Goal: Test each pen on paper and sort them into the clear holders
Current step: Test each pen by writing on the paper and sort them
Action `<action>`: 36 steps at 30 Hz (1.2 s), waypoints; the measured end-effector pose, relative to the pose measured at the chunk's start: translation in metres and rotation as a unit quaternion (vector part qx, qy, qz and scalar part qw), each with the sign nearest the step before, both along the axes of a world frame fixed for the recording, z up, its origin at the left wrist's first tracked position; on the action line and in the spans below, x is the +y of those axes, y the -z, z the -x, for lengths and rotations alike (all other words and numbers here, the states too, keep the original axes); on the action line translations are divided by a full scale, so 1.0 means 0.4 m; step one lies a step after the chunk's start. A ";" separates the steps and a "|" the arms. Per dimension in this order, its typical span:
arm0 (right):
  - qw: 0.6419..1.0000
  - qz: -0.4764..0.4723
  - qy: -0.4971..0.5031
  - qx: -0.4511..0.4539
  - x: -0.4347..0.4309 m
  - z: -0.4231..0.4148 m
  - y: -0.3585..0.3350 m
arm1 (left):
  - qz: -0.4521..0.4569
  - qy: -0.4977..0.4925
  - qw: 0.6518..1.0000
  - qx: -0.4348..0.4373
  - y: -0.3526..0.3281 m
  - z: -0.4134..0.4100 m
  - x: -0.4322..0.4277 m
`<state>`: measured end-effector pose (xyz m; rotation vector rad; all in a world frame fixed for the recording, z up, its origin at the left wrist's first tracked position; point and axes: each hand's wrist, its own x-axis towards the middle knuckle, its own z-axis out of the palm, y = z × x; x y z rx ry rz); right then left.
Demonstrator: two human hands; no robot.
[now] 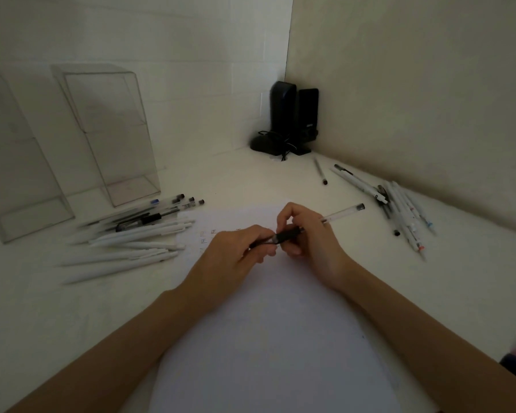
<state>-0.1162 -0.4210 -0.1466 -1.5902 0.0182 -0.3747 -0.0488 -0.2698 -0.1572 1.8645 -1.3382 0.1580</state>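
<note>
The pen (pixel 340 214) is pinched by the left hand (pixel 233 251) and the right hand (pixel 309 236), and the paper (pixel 265 338) could be marked if it is tugged too hard.

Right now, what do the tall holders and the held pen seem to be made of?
Holders: likely clear acrylic or glass, smooth; the wall shows through them. Pen: clear hard plastic barrel, plainly see-through; its black grip looks rubbery, though unsure.
</note>
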 end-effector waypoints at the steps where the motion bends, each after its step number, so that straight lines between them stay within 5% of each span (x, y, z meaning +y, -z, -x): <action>1: 1.000 0.004 0.004 0.006 0.004 0.001 -0.003 | -0.002 -0.001 1.000 -0.007 0.001 0.000 0.000; 8: 0.994 0.107 0.004 0.020 0.012 0.003 -0.034 | -0.013 -0.052 0.997 -0.048 -0.033 -0.041 0.017; 13: 0.959 0.269 0.066 0.051 -0.015 0.008 -0.012 | 0.041 -0.303 0.952 -0.020 -0.057 -0.175 0.163; 21: 0.938 0.280 0.203 0.041 -0.052 0.003 -0.019 | -0.127 -0.463 0.876 0.036 -0.028 -0.237 0.280; 25: 0.845 0.390 0.339 0.141 -0.150 -0.057 -0.020 | -0.024 -0.320 0.944 -0.075 -0.034 -0.172 0.175; 28: 0.814 0.394 0.368 0.214 -0.243 -0.115 -0.034 | -0.051 -0.151 0.980 -0.120 -0.015 -0.113 0.108; 32: 0.795 0.422 0.353 0.256 -0.315 -0.195 -0.036 | -0.140 -0.028 0.978 -0.151 0.025 -0.082 0.081; 36: 0.741 0.469 0.384 0.290 -0.346 -0.246 -0.006 | -0.142 -0.010 0.981 -0.131 0.034 -0.082 0.076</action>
